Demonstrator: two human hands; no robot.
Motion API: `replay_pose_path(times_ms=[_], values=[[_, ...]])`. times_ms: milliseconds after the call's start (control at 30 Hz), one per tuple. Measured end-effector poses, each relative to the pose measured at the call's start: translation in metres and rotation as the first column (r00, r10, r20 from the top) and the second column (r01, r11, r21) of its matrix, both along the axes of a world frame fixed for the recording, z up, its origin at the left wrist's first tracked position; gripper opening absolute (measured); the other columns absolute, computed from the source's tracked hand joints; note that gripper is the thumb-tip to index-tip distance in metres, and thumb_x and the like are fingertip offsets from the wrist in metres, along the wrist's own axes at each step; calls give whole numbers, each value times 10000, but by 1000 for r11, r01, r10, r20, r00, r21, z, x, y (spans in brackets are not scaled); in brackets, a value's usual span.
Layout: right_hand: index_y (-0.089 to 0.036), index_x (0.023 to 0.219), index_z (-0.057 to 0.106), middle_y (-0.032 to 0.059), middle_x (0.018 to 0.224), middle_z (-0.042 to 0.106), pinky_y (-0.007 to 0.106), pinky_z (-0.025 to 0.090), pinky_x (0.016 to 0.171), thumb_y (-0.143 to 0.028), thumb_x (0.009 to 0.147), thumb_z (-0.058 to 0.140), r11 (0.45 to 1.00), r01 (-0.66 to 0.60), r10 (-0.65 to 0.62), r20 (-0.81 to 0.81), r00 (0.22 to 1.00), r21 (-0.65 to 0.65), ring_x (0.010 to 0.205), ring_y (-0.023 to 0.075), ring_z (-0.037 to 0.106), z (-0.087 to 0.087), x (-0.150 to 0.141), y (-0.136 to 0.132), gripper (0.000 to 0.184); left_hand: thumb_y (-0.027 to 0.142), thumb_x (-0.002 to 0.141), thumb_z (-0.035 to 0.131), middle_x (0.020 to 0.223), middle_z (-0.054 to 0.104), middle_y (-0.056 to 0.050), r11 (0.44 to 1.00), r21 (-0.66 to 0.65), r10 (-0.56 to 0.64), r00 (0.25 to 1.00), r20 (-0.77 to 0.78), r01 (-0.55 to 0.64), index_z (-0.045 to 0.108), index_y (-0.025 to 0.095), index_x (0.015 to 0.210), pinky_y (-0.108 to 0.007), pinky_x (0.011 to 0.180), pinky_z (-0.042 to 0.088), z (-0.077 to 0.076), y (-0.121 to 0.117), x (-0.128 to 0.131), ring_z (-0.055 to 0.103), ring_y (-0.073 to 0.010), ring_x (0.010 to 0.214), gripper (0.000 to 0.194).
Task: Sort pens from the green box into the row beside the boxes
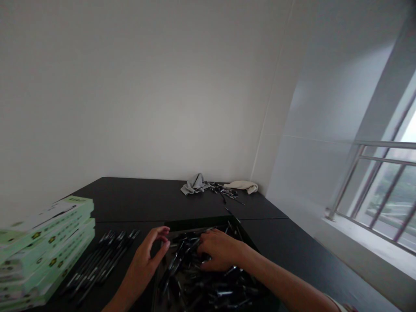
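A black open-topped box (198, 223) stands at the near edge of my view, heaped with black pens (191, 277). My right hand (217, 250) rests on the heap, fingers curled over the pens; whether it grips any is hidden. My left hand (144, 264) hovers at the box's left side, its fingers apart and curved, holding nothing I can see. To the left of that hand lie several black pens in a neat side-by-side row (100, 264).
A stack of pale green boxes (45, 247) sits at the left of the black table (146, 199). At the far edge lie a grey cloth (195, 185), a beige cloth (242, 186) and loose pen parts (224, 190). Walls bound the table; a railed window (380, 190) is on the right.
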State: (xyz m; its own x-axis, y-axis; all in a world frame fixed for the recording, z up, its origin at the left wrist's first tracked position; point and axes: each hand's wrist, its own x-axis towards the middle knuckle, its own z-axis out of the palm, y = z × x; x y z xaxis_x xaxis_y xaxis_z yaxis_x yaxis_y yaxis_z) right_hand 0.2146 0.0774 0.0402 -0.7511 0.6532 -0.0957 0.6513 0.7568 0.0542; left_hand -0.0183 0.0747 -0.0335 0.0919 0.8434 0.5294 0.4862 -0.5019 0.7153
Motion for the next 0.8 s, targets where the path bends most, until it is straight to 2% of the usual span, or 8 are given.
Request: replay_pose_path(times_ms=[100, 167, 267, 367, 467, 633, 733, 800], values=[[-184, 1068, 637, 110, 993, 651, 307, 472, 758, -225, 855, 444, 999, -46, 47, -60, 997, 27, 904, 223, 626, -3, -29, 4, 290, 378, 889, 447, 1072, 632, -71, 1000, -1, 3, 1000, 5, -3, 524, 239, 1095, -395, 888, 474, -2, 1, 2, 619, -218, 973, 260], [-191, 1123, 611, 132, 1019, 646, 315, 494, 687, -200, 806, 501, 994, -104, 105, -29, 994, 41, 926, 263, 625, -14, -47, 7, 336, 379, 884, 461, 1070, 631, -66, 1000, -3, 6, 1000, -4, -6, 521, 246, 1099, -395, 891, 468, -3, 1, 3, 614, -219, 978, 260], [-128, 1065, 639, 181, 1002, 648, 323, 508, 625, -216, 725, 610, 989, -149, 148, 42, 988, 10, 863, 294, 644, -31, -63, 14, 353, 363, 876, 482, 1059, 628, -61, 1000, 0, 12, 1000, -20, -12, 512, 249, 1105, -393, 897, 460, -3, 1, 4, 610, -216, 975, 257], [-105, 936, 677, 175, 920, 672, 314, 506, 621, -197, 719, 608, 989, -150, 150, 26, 988, 3, 801, 281, 659, -36, -61, 20, 245, 351, 868, 496, 1038, 634, -51, 1000, 6, 7, 999, -39, -7, 530, 252, 1090, -378, 884, 465, -1, 1, 3, 616, -213, 956, 246], [-129, 902, 680, 146, 910, 686, 292, 494, 627, -242, 717, 616, 988, -155, 155, -12, 988, -17, 805, 268, 660, -28, -48, 24, 226, 357, 860, 508, 1011, 642, -38, 1000, 8, -5, 998, -56, 6, 563, 258, 1060, -360, 869, 471, 3, 0, 2, 620, -212, 940, 229], [-160, 929, 656, 62, 886, 696, 206, 440, 665, -87, 698, 579, 971, -176, 135, -233, 963, -163, 834, 189, 646, -2, -24, 20, 254, 377, 861, 510, 991, 654, -34, 1000, 4, -6, 998, -64, 6, 594, 262, 1034, -351, 863, 477, 5, -2, 1, 622, -216, 948, 224], [-156, 861, 658, 18, 741, 662, 192, 425, 610, -213, 765, 609, 948, -125, -6, -411, 912, -292, 709, 153, 625, 13, -15, 12, 122, 395, 863, 497, 1000, 675, -36, 1000, 4, -3, 998, -58, 3, 617, 262, 1005, -350, 872, 487, 7, -4, 3, 631, -222, 962, 228], [-147, 857, 641, 2, 685, 613, 185, 422, 561, -290, 804, 588, 919, -88, -154, -555, 818, -385, 633, 132, 594, 21, -11, 5, 161, 404, 871, 480, 1013, 688, -36, 1000, 2, -7, 999, -52, 8, 623, 262, 1003, -346, 873, 497, 10, -8, 6, 639, -222, 971, 241]])
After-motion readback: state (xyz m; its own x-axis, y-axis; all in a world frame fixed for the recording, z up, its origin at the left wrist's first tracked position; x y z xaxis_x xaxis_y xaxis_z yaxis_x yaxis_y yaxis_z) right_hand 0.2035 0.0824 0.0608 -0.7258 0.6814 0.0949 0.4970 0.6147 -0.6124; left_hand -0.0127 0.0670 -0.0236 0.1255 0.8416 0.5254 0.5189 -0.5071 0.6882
